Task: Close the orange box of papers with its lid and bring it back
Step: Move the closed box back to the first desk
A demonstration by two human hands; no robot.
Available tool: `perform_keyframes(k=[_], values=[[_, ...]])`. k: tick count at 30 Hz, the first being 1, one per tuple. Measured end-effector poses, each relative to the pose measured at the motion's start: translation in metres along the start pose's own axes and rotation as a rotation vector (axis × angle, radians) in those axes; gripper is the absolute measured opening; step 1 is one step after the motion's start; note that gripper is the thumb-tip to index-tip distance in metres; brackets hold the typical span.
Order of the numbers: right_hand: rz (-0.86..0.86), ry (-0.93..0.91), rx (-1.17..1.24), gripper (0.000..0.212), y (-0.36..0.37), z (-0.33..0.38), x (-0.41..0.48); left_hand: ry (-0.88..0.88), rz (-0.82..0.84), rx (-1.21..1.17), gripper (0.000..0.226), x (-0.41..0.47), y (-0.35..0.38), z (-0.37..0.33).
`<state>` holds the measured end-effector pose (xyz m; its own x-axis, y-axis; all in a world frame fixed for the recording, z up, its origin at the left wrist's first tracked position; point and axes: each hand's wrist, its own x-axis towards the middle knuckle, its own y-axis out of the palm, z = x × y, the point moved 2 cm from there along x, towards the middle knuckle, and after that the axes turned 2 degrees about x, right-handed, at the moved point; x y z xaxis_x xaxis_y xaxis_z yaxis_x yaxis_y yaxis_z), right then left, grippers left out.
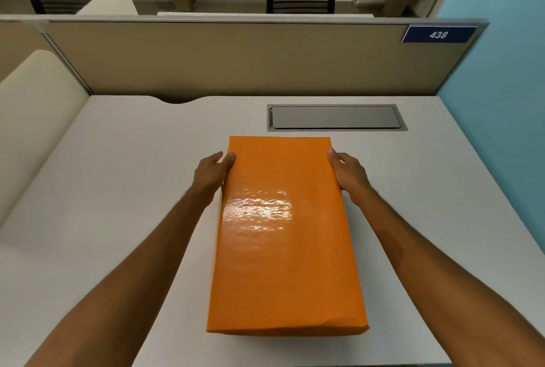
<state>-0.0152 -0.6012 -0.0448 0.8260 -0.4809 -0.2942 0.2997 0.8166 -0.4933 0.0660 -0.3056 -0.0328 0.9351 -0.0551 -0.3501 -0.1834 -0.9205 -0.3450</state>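
Observation:
The orange box (284, 248) lies lengthwise in the middle of the white desk (118, 189), with its glossy orange lid on top covering it fully. No papers show. My left hand (211, 173) presses against the box's left side near the far end, thumb on the lid's edge. My right hand (349, 173) grips the right side opposite it, thumb also on the lid's edge. Both forearms reach in from the bottom corners.
A grey cable hatch (336, 117) is set into the desk behind the box. A beige partition (236, 57) with a blue sign "438" (438, 34) closes the back. A blue wall (501, 101) stands on the right, a cream divider (32, 107) on the left.

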Motion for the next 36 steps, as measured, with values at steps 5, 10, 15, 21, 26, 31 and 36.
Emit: perform_keyframes(k=[5, 10, 15, 21, 26, 31, 36], values=[[0.023, -0.045, -0.08, 0.063, -0.006, -0.009, -0.031, 0.069, 0.021, 0.048, 0.068, -0.023, -0.005, 0.019], [-0.028, -0.068, -0.031, 0.055, -0.011, -0.026, -0.062, 0.133, -0.001, 0.019, 0.057, -0.051, -0.008, 0.039], [-0.03, -0.08, 0.027, 0.049, -0.011, -0.045, -0.09, 0.198, -0.037, -0.017, 0.051, -0.08, -0.009, 0.056], [-0.008, -0.071, 0.152, 0.042, -0.013, -0.068, -0.117, 0.158, -0.064, -0.064, 0.055, -0.111, -0.014, 0.076], [0.01, -0.073, 0.228, 0.052, -0.013, -0.078, -0.135, 0.12, -0.103, -0.104, 0.054, -0.135, -0.017, 0.089], [0.05, -0.034, 0.338, 0.061, -0.013, -0.085, -0.154, 0.054, -0.026, -0.214, 0.051, -0.147, -0.017, 0.095], [0.165, 0.045, 0.513, 0.053, -0.01, -0.081, -0.16, -0.036, 0.035, -0.344, 0.05, -0.153, -0.013, 0.095]])
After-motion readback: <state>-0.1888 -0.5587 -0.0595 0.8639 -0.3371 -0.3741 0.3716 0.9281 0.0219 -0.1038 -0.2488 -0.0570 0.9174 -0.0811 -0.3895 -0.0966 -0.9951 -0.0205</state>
